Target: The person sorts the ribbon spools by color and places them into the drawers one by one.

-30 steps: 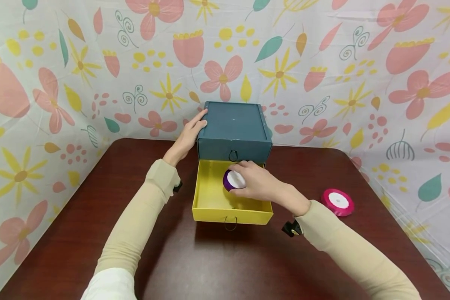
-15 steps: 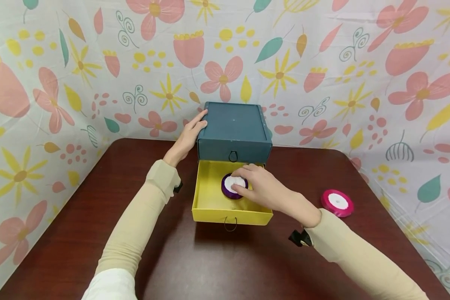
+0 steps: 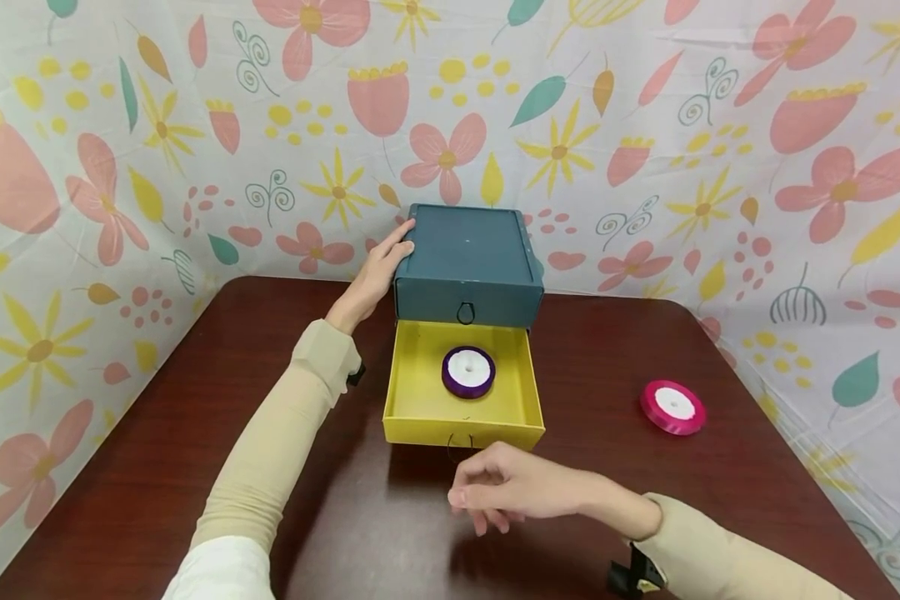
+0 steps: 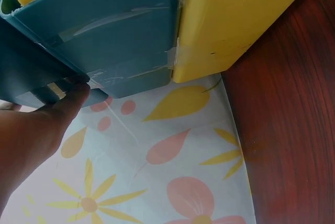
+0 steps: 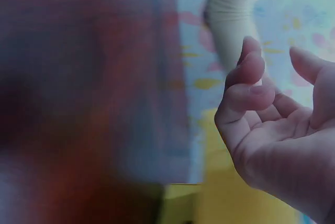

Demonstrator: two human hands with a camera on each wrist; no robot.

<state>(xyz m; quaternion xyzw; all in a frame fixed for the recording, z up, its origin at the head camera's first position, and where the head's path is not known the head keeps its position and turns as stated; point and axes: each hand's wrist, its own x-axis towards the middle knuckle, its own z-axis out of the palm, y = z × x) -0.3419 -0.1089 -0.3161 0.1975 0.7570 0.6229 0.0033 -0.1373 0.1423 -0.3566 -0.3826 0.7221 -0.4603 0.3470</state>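
Purple spool point(image 3: 468, 372) sits in the drawer point(image 3: 420, 387); right grip point(image 3: 521, 487) hangs empty, loosely curled, at the drawer's five o'clock. Left grip point(image 3: 372, 273), seemingly straight-fingered, rests against the box point(image 3: 468, 246) at nine.

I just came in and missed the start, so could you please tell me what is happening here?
Someone's left hand rests on the left side of a blue box. The yellow drawer below stands open, with a purple ribbon roll lying flat inside. The right hand, loosely bent, is in front of the drawer and holds nothing. A pink ribbon roll lies on the table, to the right.
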